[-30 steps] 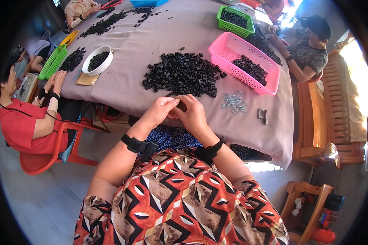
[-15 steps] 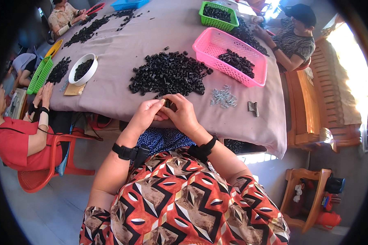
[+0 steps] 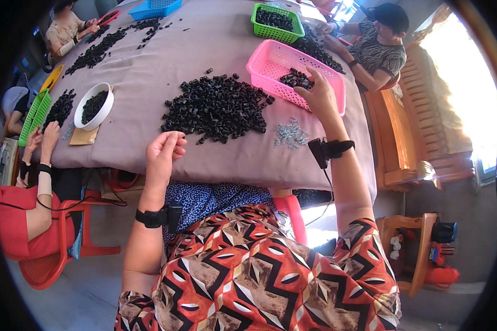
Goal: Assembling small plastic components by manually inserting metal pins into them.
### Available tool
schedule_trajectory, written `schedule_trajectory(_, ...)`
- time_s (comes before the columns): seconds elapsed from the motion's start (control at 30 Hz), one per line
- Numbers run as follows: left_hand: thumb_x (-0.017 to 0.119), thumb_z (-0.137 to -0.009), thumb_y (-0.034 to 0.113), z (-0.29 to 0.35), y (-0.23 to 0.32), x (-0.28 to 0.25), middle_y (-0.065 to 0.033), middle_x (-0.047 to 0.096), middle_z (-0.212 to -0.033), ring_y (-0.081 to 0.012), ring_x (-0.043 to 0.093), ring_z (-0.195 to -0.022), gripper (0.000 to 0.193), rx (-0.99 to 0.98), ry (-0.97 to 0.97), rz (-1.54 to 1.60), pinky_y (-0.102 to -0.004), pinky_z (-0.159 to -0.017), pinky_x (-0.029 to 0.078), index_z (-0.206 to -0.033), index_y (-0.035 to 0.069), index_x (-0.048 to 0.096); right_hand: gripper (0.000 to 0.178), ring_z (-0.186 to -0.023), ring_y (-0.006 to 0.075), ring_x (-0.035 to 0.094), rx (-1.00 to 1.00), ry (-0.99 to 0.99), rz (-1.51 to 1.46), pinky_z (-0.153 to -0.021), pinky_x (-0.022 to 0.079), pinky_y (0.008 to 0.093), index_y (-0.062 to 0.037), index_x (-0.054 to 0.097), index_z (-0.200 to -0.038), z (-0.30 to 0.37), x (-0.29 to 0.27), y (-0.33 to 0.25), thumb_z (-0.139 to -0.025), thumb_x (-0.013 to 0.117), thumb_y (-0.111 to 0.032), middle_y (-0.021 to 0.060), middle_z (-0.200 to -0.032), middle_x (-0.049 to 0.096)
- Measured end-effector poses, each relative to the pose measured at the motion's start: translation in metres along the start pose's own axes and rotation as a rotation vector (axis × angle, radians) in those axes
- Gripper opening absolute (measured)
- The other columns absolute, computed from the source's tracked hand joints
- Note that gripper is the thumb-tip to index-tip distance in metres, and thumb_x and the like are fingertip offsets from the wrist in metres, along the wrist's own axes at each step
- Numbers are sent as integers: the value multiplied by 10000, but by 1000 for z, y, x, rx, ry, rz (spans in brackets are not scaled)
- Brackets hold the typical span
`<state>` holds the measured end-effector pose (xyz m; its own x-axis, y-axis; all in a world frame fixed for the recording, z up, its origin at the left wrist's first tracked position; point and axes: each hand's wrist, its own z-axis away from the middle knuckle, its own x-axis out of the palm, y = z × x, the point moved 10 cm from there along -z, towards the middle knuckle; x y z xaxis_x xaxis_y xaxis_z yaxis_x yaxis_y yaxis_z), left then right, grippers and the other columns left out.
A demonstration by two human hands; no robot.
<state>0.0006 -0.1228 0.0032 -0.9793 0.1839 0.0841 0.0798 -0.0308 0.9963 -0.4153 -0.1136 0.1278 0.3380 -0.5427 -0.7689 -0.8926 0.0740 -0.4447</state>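
My right hand (image 3: 321,95) is over the near side of a pink perforated basket (image 3: 262,60), thumb and fingers apart, with nothing seen between them. Small black plastic parts (image 3: 294,79) lie in the basket, partly hidden by that hand. My left hand (image 3: 164,148) is at the table's near edge with its fingers curled and pressed together; what they hold, if anything, is hidden. Just beyond it spreads a big heap of short black tube-like pieces (image 3: 218,107). A small pile of silvery screws (image 3: 290,134) lies between the heap and my right forearm.
A mauve cloth covers the table (image 3: 215,163). Farther off stand a green basket (image 3: 275,25), a blue basket (image 3: 154,7) and a white bowl (image 3: 109,105), the green one and the bowl with black parts. Several people sit around the table. A wooden bench (image 3: 395,138) is at right.
My hands, together at the near edge of the heap before, have parted. The right one has moved out to the pink basket and opened; the left has drawn back to the left.
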Motion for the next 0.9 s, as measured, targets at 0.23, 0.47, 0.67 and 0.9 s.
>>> schedule_trajectory(0.23, 577, -1017, 213, 2, 3, -5, -19, 698, -901, -54, 607, -729, 221, 70, -1, 22, -208, -664, 493, -1076, 38, 698, 363, -990, 351, 653, -164, -168, 146, -853, 516, 443, -59, 699, -1075, 15, 31, 4, -814, 757, -305, 154, -1010, 679)
schedule_trajectory(0.47, 599, -1005, 218, 2, 1, 5, -14, 692, -905, -57, 604, -739, 222, 56, -48, -27, -211, -669, 492, -1094, 37, 693, 156, -898, 348, 653, -250, -189, 214, -769, 515, 475, -68, 650, -857, 12, 50, -11, -912, 588, -201, 125, -893, 666)
schedule_trajectory(0.67, 607, -999, 224, 1, -1, 3, -8, 688, -898, -54, 598, -741, 225, 38, -61, -66, -211, -672, 487, -1096, 40, 692, 147, -894, 350, 653, -270, -159, 222, -760, 516, 472, -59, 651, -850, 23, 40, -27, -901, 592, -183, 128, -879, 657)
schedule_trajectory(0.9, 614, -992, 220, -9, 7, 4, -7, 690, -899, -54, 598, -741, 216, 47, -56, -84, -204, -666, 477, -1093, 46, 693, 161, -877, 363, 669, -188, -12, 280, -757, 524, 471, -61, 669, -850, 9, 15, -2, -889, 576, -186, 156, -876, 683)
